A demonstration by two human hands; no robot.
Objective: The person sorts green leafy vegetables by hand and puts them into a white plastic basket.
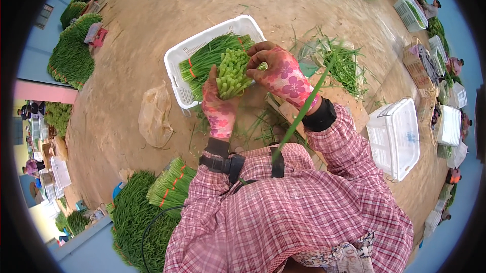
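My left hand (218,103), in a pink flowered glove with bare fingertips, is wrapped round a bundle of green chives (232,73). The pale cut ends of the bundle face up toward me. My right hand (278,68), gloved alike, is at the bundle's right side. Its fingers are curled in a pinch by the stalks; what is between them is too small to tell. Under the bundle stands a white plastic basket (174,70) with chive bundles (202,60) inside, tied with orange bands. A long green blade (309,102), blurred, crosses in front of my right forearm.
Loose chives (347,73) lie on a plastic sheet at right. White crates (392,136) stand beyond my right elbow. A crumpled clear bag (155,116) lies on the floor at left. Near my left arm are a chive heap (139,217) and banded bundles (172,184). People work along the walls.
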